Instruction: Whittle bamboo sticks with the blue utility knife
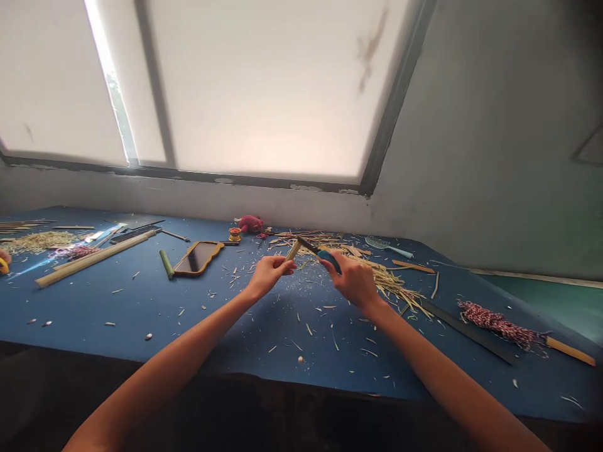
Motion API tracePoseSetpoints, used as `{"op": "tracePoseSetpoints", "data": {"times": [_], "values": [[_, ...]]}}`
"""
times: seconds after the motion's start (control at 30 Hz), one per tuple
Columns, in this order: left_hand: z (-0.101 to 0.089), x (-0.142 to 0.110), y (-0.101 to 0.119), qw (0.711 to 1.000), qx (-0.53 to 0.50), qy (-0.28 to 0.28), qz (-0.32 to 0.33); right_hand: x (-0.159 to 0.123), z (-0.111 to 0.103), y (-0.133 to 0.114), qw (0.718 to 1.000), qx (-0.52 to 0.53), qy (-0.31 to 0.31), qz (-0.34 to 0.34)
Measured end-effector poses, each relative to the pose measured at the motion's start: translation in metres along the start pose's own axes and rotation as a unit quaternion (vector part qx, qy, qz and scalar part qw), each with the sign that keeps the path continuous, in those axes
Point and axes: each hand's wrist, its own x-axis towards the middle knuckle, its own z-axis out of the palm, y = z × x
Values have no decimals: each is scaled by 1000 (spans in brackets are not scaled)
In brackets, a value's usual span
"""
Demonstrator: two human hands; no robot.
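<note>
Blue bench [117, 314] strewn with pale bamboo shavings [391, 282]: left hand [268, 276] clenches a slim bamboo stick [293, 250] above it, right hand [351, 280] grasps a blue-handled knife [328, 260]; a slipping blade could nick the left fingers [281, 267].

You can't read any words, numbers or signs here.
</note>
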Motion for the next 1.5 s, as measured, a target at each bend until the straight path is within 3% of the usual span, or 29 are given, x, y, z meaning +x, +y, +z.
{"op": "tracePoseSetpoints", "data": {"times": [0.1,0.2,0.27,0.37,0.47,0.6,0.7,0.77,1.1,1.27,1.33,1.43,1.5], "values": [[1,-1,-1,1000,-8,0,7,-5,4,-25,998,20,-34,-55],[3,-3,-1,1000,-6,2,14,-3,6,-23,997,6,-50,-60],[4,-5,0,1000,9,-3,13,3,6,-4,998,-28,-47,-9],[6,-6,1,1000,13,-6,15,12,2,34,986,-88,-47,134],[8,-6,5,999,-45,-10,-2,12,-2,54,980,-80,-30,179],[5,-7,8,990,-125,-42,-49,3,-2,30,998,-15,-2,62],[2,-8,11,984,-146,-83,-53,-2,1,2,998,15,-21,-59],[1,-8,11,981,-153,-110,-55,-5,2,-9,994,25,-39,-97],[-3,-3,5,982,-117,-129,-71,-8,5,-1,989,-33,-46,-135],[-4,3,7,975,-152,-133,-90,0,2,0,989,-51,-42,-134],[-4,-2,5,971,-141,-161,-109,7,-2,10,994,-55,-43,-81],[1,-12,-1,963,-60,-212,-152,14,-14,48,988,-86,10,131],[7,-15,-3,968,-52,-201,-144,14,-22,78,970,-107,54,210]]}}
